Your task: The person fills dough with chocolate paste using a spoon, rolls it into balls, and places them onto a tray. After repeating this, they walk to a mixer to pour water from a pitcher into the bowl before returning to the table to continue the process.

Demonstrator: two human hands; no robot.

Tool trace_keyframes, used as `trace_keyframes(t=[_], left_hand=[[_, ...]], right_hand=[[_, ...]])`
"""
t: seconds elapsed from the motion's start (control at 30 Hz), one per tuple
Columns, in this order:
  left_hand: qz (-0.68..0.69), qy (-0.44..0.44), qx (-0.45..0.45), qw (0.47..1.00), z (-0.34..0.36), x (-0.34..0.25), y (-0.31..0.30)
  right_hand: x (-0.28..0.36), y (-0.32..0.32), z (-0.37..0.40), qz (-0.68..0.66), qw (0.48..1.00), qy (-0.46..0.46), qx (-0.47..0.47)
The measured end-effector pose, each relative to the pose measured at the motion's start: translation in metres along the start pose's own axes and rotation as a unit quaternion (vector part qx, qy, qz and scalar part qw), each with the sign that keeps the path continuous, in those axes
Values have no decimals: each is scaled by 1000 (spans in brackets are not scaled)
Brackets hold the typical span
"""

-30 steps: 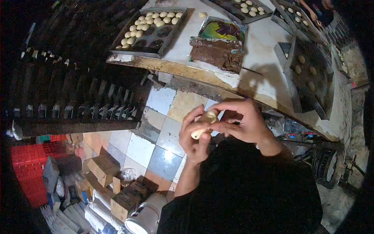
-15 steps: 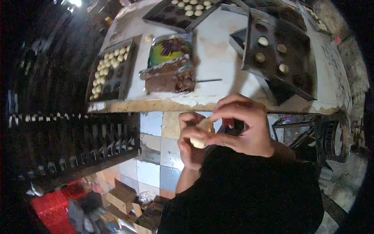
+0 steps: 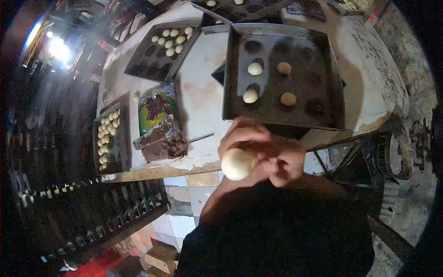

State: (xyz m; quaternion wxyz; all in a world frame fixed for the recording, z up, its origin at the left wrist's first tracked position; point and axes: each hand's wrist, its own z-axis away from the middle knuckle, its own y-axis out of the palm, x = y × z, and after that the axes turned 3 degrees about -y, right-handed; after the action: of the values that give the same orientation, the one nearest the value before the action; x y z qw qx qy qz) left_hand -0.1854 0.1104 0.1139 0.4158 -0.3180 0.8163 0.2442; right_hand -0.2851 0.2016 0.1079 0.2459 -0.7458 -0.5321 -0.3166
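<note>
A smooth pale dough ball (image 3: pixel 237 164) is held up in front of my body, near the table's front edge. My left hand (image 3: pixel 241 133) is closed round it, fingers curled along its far side. My right hand (image 3: pixel 285 161) presses against the ball's right side with bent fingers, somewhat blurred by motion. Just beyond my hands lies a dark square baking tray (image 3: pixel 270 113) with several dough balls, including a pale one (image 3: pixel 250 96) at its near left. To the left, an open plastic bag (image 3: pixel 157 111) shows brown paste (image 3: pixel 167 145), with a thin dark stick (image 3: pixel 202 138) beside it.
Another tray (image 3: pixel 143 69) of dough balls lies at the far left of the white table (image 3: pixel 200 90). A third tray (image 3: pixel 121 143) sits along the left edge. Below stand a dark rack (image 3: pixel 106 226) and a cardboard box (image 3: pixel 160 256). A motor-like machine (image 3: pixel 399 154) is at right.
My view has shifted right and closer over the table. Both hands have turned the dough; it now shows as a round, smooth ball facing me, with the left hand's fingers behind it.
</note>
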Motion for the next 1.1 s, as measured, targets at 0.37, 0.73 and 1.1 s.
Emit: trace_keyframes(t=[0.37, 0.73, 1.1], left_hand=[[-120, -358, 260, 889, 23, 114, 47], [-101, -321, 133, 932, -9, 62, -34], [-254, -192, -347, 882, 102, 46, -337]], right_hand=[[-7, -64, 12, 364, 924, 70, 98], [-190, -234, 36, 617, 753, 209, 92], [-152, -171, -9, 678, 717, 134, 88]])
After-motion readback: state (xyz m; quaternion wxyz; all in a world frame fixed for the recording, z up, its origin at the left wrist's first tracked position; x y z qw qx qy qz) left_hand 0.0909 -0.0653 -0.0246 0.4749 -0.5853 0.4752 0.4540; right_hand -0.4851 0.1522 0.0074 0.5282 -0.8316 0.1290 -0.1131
